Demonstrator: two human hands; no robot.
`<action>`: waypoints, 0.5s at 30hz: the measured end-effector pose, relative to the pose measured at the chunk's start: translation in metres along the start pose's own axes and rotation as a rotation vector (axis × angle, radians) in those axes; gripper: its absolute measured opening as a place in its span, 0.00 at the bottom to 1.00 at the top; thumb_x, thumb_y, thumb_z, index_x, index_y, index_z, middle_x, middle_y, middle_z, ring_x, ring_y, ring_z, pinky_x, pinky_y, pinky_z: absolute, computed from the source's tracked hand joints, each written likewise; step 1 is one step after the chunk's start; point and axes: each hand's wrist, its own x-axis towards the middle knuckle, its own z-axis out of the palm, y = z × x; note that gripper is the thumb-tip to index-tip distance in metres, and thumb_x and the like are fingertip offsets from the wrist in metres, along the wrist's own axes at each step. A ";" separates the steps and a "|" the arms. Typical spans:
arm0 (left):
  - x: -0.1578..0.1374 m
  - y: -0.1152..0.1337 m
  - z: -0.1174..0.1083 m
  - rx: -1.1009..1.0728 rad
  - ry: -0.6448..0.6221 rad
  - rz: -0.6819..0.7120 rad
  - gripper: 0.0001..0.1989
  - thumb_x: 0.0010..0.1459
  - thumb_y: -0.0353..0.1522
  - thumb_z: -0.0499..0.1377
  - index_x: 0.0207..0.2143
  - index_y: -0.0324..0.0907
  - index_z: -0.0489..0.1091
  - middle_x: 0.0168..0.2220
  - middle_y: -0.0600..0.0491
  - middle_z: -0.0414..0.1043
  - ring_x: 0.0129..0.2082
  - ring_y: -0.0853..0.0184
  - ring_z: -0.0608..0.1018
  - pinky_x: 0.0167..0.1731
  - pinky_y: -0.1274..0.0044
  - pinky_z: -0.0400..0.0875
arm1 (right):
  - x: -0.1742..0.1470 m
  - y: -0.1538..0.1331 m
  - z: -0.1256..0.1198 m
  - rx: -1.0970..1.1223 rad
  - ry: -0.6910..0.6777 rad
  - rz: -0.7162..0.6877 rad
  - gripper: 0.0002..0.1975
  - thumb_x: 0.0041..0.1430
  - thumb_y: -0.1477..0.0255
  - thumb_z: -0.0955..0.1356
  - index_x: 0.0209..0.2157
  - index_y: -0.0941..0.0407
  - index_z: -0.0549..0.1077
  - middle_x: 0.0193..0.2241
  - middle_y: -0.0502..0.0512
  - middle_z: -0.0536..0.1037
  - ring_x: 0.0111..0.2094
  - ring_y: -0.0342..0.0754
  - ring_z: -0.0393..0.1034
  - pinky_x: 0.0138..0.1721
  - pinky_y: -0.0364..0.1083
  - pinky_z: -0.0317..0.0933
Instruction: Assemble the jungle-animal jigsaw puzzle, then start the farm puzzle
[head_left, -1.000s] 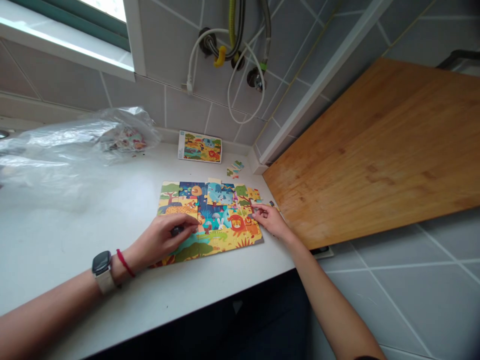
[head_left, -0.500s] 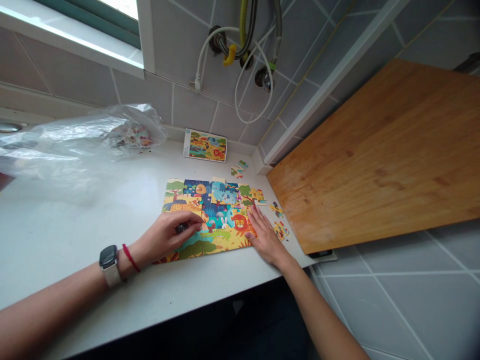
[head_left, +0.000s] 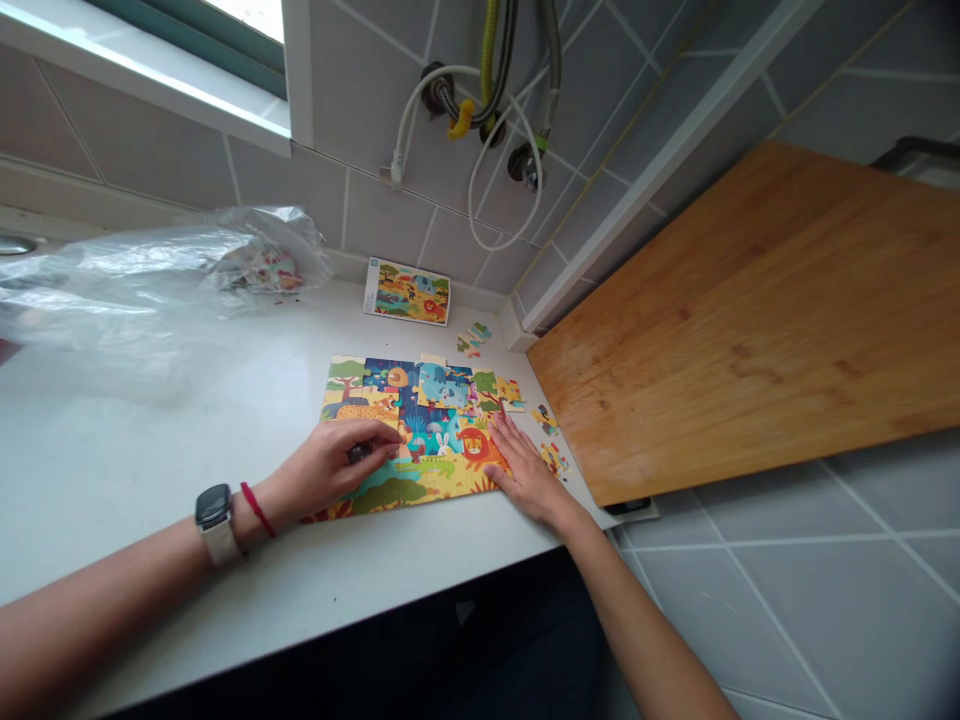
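Note:
A colourful animal jigsaw puzzle (head_left: 420,488) lies partly joined on the white counter, its green and yellow lower strip nearest me. My left hand (head_left: 352,458) is over its left part, thumb and fingertips pinched together near the middle; whatever is between them is hidden. Flat on the right side rests my right hand (head_left: 529,472), fingers stretched out beside the lion picture (head_left: 474,443). A joined blue elephant section (head_left: 442,384) sits over the dark blue upper part. Loose puzzle pieces (head_left: 553,460) lie to the right of that hand.
The puzzle box (head_left: 409,292) leans at the back wall, with more loose pieces (head_left: 474,340) near it. A clear plastic bag (head_left: 165,262) occupies the back left. A large wooden board (head_left: 750,330) borders the right side; a white cable (head_left: 471,200) hangs above.
The view has shifted slightly. Both hands keep nearly the same place on the puzzle, the left still pinched and the right still flat.

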 end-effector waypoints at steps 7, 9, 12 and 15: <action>-0.001 -0.003 0.001 0.011 -0.006 -0.002 0.12 0.71 0.39 0.58 0.40 0.44 0.79 0.36 0.52 0.84 0.33 0.68 0.84 0.35 0.80 0.78 | -0.009 -0.005 0.007 0.016 0.177 -0.007 0.42 0.73 0.46 0.58 0.78 0.48 0.39 0.78 0.58 0.41 0.78 0.58 0.39 0.75 0.63 0.42; 0.000 -0.002 -0.001 0.025 0.005 0.011 0.12 0.71 0.38 0.58 0.40 0.44 0.79 0.36 0.53 0.83 0.33 0.68 0.83 0.35 0.80 0.77 | -0.012 -0.003 0.011 0.061 0.358 0.040 0.39 0.74 0.48 0.56 0.78 0.47 0.42 0.78 0.57 0.42 0.78 0.56 0.39 0.75 0.62 0.44; 0.001 -0.001 -0.002 0.062 0.038 0.031 0.11 0.70 0.38 0.59 0.39 0.43 0.79 0.35 0.53 0.83 0.32 0.68 0.83 0.34 0.80 0.76 | -0.014 0.002 0.015 0.115 0.595 0.121 0.36 0.76 0.52 0.53 0.77 0.50 0.44 0.78 0.60 0.44 0.78 0.57 0.41 0.75 0.62 0.45; 0.001 0.000 0.000 0.108 0.074 0.049 0.11 0.70 0.38 0.59 0.39 0.43 0.78 0.35 0.53 0.83 0.32 0.68 0.82 0.34 0.79 0.75 | -0.012 0.007 0.017 0.168 0.709 0.158 0.35 0.76 0.53 0.53 0.77 0.54 0.47 0.77 0.64 0.47 0.77 0.57 0.42 0.74 0.63 0.47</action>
